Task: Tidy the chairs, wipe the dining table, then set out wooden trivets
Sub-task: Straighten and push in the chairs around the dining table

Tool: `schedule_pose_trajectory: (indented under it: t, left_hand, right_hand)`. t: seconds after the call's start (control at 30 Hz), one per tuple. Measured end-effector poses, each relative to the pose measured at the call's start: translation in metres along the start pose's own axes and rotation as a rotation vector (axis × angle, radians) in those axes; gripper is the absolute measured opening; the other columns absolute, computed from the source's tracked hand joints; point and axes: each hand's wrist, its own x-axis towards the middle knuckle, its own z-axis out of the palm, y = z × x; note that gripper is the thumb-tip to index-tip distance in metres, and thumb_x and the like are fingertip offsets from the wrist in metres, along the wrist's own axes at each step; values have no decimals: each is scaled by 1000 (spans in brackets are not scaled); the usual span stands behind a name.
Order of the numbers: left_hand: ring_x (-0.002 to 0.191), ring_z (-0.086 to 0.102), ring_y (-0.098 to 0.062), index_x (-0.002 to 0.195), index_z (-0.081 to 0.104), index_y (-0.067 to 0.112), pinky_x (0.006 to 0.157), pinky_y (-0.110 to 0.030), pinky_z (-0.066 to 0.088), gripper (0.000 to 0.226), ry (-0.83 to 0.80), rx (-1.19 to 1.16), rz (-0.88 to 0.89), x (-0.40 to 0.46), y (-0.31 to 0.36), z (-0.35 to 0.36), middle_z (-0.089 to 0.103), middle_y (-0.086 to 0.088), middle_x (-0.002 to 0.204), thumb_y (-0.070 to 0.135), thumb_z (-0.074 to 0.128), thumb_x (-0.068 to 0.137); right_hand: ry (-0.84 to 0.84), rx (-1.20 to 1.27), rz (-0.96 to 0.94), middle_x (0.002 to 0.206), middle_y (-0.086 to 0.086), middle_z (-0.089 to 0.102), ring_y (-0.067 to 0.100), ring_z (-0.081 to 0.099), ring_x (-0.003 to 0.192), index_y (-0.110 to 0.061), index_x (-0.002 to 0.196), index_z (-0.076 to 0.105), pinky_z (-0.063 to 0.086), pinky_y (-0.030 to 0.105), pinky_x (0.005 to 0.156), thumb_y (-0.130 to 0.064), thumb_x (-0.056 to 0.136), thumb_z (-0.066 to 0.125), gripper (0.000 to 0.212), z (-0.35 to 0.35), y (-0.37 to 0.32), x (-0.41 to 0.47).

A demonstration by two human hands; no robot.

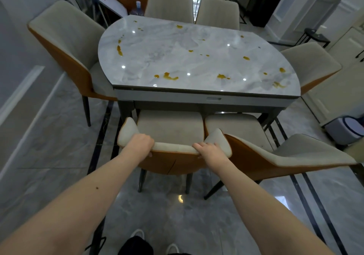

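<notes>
Two hands — my left hand (140, 144) and right hand (209, 150) — gripped the beige-and-orange padded chair (171, 136) at the stained grey marble table (197, 58). No wiping yet — no trivets seen.

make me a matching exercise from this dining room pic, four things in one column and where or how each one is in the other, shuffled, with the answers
Things
1. left hand
2. yellow-brown spills
3. chair at the near right
4. water bottle

Places or states
A. scattered over the marble dining table
B. on the floor beyond the far left corner of the table
C. gripping the backrest top of the near left chair, as the right hand does too
D. angled, with its backrest swung out to the right

Pairs: 1-C, 2-A, 3-D, 4-B
</notes>
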Motion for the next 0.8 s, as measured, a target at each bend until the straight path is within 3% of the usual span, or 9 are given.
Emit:
schedule_pose_trajectory:
  t: [0.23,0.8]
  left_hand:
    - [114,57,-24,123,53,12,90,-34,44,42,15,-22,-18,-6,6,-3,60,-7,122,39,58,91]
    - [108,60,-23,121,54,12,86,-32,46,44,-5,-39,-27,-1,23,-7,61,-6,117,40,62,88]
  right_hand:
    - [-7,13,-8,126,3,55,28,51,118,-27,128,39,31,51,107,-8,87,60,50,9,8,6]
    - [15,-8,-17,124,2,56,26,51,119,-28,126,42,29,49,109,-14,91,58,42,8,27,4]
